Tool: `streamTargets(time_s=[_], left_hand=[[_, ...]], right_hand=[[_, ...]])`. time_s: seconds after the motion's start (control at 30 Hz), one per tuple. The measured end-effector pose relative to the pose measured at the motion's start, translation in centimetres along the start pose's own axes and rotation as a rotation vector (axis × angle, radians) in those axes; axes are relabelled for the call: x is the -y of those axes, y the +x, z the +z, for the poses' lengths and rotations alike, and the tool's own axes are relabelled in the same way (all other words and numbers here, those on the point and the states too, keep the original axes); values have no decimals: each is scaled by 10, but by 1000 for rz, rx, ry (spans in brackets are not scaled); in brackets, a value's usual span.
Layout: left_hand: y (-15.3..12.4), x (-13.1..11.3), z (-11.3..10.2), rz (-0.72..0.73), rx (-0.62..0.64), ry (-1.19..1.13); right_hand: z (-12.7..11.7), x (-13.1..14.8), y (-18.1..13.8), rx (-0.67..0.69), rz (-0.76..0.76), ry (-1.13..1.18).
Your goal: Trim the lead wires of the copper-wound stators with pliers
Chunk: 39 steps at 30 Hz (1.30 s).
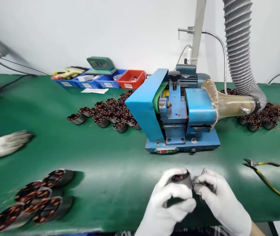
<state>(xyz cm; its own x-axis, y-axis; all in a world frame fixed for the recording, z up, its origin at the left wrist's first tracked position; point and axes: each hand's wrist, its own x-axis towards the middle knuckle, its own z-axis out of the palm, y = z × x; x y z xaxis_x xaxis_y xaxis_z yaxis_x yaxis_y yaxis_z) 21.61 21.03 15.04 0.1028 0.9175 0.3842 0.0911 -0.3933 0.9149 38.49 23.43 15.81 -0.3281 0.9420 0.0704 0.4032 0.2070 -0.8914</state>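
My left hand (168, 200), in a white glove, is closed around a motor stator (184, 180) with copper windings, above the front of the green table. Close against its right side, my gloved right hand (220, 195) has its fingers pinched together on something small and greyish. The fingers and blur hide what that is. To the right of my hands lie wire cutters (259, 167) with yellow handles, their jaws apart. Several loose stators (58, 178) rest on the table to the left, blurred.
A blue belt machine (174, 121) stands just beyond my hands, joined to a grey duct hose (239, 42). More stators (111, 111) crowd its left side and others (260, 118) its right. Bins (131, 79) line the wall. Another person's gloved hand (6, 144) is at left.
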Motion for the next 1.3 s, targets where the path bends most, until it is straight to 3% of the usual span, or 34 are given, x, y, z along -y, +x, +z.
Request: streamTargets(time_s=[0.07,0.17,0.23,0.43,0.5,0.57,0.63,0.67,0.73,0.77,0.83,0.9,0.93,1.03,1.1,1.23,1.3], left_hand=[[1,-8,-4,89,-34,177],[0,-10,-8,-3,20,440],[0,-8,-10,-25,59,549],[-3,-7,-15,44,38,666],[-6,-7,-17,102,10,685],[-8,-5,-18,164,2,697],[-10,0,-16,155,37,586],[-10,2,-14,70,73,430],[-9,3,-12,-157,104,-47],[-8,1,-11,-263,102,-178],[-5,-5,-13,-123,33,-98],[-2,-11,-17,118,-36,152],[-1,-14,-20,172,-48,250],[2,-14,-25,145,-24,520],[3,-8,-25,92,12,641],[0,9,-20,123,34,741],[-6,19,-18,145,38,772]], right_hand=[[-2,9,2,56,117,140],[-2,17,2,87,198,287],[1,18,1,70,197,262],[13,15,-2,-284,-257,-183],[17,15,-3,-251,-167,-55],[22,14,-3,-214,26,250],[25,14,-4,-181,142,490],[26,13,-4,-179,138,505],[26,12,-5,-195,44,338],[25,11,-5,-216,-12,207],[24,12,-3,-216,-42,64],[24,16,-1,-118,66,175],[23,18,0,-47,135,279],[25,19,3,85,232,473],[28,14,2,22,167,395],[37,-6,-1,-297,-223,-153],[39,-14,-1,-249,-96,-72]])
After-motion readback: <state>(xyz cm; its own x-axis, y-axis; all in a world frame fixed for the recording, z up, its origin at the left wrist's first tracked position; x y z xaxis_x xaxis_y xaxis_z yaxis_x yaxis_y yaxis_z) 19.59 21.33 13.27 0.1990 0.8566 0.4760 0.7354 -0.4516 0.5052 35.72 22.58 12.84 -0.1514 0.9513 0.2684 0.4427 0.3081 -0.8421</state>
